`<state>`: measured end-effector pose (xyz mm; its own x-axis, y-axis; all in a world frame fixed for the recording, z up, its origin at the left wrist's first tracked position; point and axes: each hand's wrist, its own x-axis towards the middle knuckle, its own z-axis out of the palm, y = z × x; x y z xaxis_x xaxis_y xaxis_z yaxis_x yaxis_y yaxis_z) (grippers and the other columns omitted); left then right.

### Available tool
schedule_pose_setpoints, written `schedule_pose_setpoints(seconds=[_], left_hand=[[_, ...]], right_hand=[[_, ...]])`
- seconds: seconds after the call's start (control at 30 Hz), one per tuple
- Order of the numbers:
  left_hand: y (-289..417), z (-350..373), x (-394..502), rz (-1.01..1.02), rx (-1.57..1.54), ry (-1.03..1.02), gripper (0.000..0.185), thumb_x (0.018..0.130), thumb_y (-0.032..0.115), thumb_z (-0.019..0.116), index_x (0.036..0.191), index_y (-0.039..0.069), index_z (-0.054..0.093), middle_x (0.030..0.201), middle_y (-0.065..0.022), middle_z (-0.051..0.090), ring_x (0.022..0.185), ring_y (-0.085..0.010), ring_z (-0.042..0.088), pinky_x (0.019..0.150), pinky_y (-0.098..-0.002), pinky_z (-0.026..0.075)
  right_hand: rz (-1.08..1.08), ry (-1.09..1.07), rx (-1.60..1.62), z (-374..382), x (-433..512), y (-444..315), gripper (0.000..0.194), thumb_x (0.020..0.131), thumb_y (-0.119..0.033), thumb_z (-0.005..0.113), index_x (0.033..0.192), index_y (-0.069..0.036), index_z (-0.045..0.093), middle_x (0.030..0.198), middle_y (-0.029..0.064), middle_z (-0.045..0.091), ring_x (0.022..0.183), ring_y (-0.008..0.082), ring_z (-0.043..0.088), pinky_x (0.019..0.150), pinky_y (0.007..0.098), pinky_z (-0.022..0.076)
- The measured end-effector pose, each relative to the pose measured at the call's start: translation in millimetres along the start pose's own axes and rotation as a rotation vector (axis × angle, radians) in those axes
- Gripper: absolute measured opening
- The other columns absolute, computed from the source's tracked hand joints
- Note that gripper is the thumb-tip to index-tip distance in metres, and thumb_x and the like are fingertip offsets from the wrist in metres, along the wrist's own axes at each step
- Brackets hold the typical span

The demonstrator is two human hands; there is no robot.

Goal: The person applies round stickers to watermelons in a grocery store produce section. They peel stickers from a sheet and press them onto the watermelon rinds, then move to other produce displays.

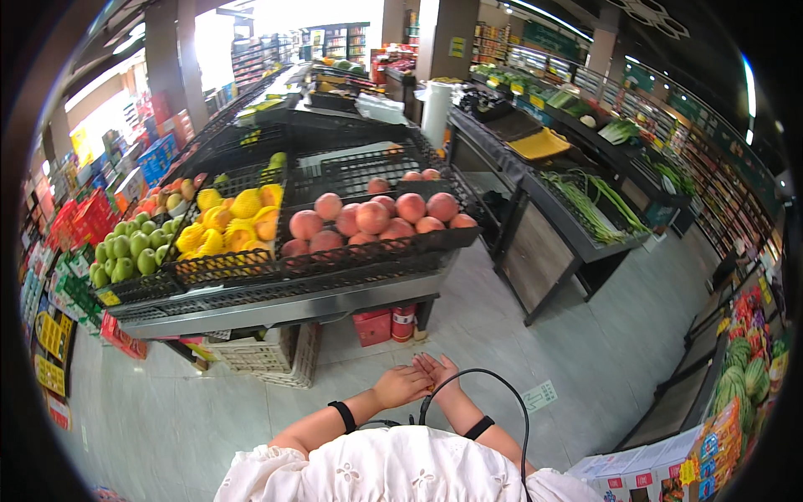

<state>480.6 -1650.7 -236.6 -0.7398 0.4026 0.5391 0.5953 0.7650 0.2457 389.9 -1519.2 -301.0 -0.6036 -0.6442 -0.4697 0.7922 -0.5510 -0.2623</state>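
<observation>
My left hand [401, 385] is in front of my chest, its fingers laid over the palm side of my right hand [439, 373]. My right hand is turned palm up with its fingers apart. The overlap hides whether anything small lies between them. A black cable [495, 376] loops beside my right wrist. Beyond my hands is a fruit stand with peaches [372, 217] in a black plastic crate, yellow fruit in foam nets [244, 204] and green fruit [135, 243] at its left end.
Pale plastic crates [276, 357] and a red box [372, 329] stand under the fruit stand. A vegetable stand with leafy stalks [593, 210] is to the right. Watermelons [731, 383] and cardboard boxes [646, 470] line the right edge. A floor sign [539, 396] lies on the tiles.
</observation>
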Motion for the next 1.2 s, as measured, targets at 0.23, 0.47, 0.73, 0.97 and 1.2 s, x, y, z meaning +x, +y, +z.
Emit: schedule_pose_setpoints(seconds=[0.23, 0.47, 0.73, 0.97, 1.2], left_hand=[[18, 64, 86, -0.056, -0.198, -0.394, 0.018, 0.08, 0.022, 0.059, 0.095, 0.011, 0.059, 0.091, -0.0063, 0.061, 0.088, -0.0244, 0.058, 0.074, -0.0349, 0.047], [-102, 162, 74, -0.335, -0.235, -0.502, 0.026, 0.077, 0.006, 0.048, 0.1, 0.006, 0.06, 0.103, -0.0137, 0.06, 0.1, -0.03, 0.054, 0.085, -0.0383, 0.044], [-216, 283, -18, -0.467, -0.339, -1.814, 0.026, 0.077, 0.02, 0.047, 0.084, 0.003, 0.065, 0.084, -0.0189, 0.063, 0.08, -0.0342, 0.06, 0.073, -0.0429, 0.048], [-176, 409, 179, -0.215, -0.211, -1.566, 0.028, 0.077, 0.021, 0.05, 0.095, 0.006, 0.064, 0.091, -0.0139, 0.065, 0.084, -0.0292, 0.061, 0.074, -0.0397, 0.047], [-158, 541, 456, -0.707, -0.386, -0.762, 0.023, 0.076, 0.018, 0.052, 0.093, 0.008, 0.064, 0.09, -0.0123, 0.065, 0.088, -0.0281, 0.061, 0.077, -0.0365, 0.047]], right_hand=[[-0.237, 0.127, -0.066, -64, -58, -91, 0.036, 0.086, -0.033, 0.045, 0.107, -0.004, 0.054, 0.106, 0.0136, 0.059, 0.1, 0.03, 0.055, 0.087, 0.0398, 0.0441], [-0.244, 0.382, -0.111, -174, -90, -223, 0.03, 0.084, -0.027, 0.048, 0.105, -0.007, 0.054, 0.104, 0.0106, 0.061, 0.094, 0.0293, 0.058, 0.083, 0.0406, 0.0451], [-0.266, 1.277, -1.723, -436, -264, -343, 0.016, 0.076, -0.017, 0.051, 0.073, -0.004, 0.061, 0.08, 0.0153, 0.061, 0.065, 0.0305, 0.059, 0.057, 0.043, 0.0447], [0.064, 1.59, -0.985, -453, -352, -321, 0.018, 0.077, -0.019, 0.052, 0.078, -0.004, 0.061, 0.084, 0.0164, 0.062, 0.072, 0.0309, 0.059, 0.062, 0.0427, 0.045], [0.125, 1.483, -0.95, -509, -335, -431, 0.022, 0.077, -0.022, 0.053, 0.084, -0.003, 0.062, 0.087, 0.0176, 0.062, 0.079, 0.0313, 0.059, 0.068, 0.0424, 0.0452]])
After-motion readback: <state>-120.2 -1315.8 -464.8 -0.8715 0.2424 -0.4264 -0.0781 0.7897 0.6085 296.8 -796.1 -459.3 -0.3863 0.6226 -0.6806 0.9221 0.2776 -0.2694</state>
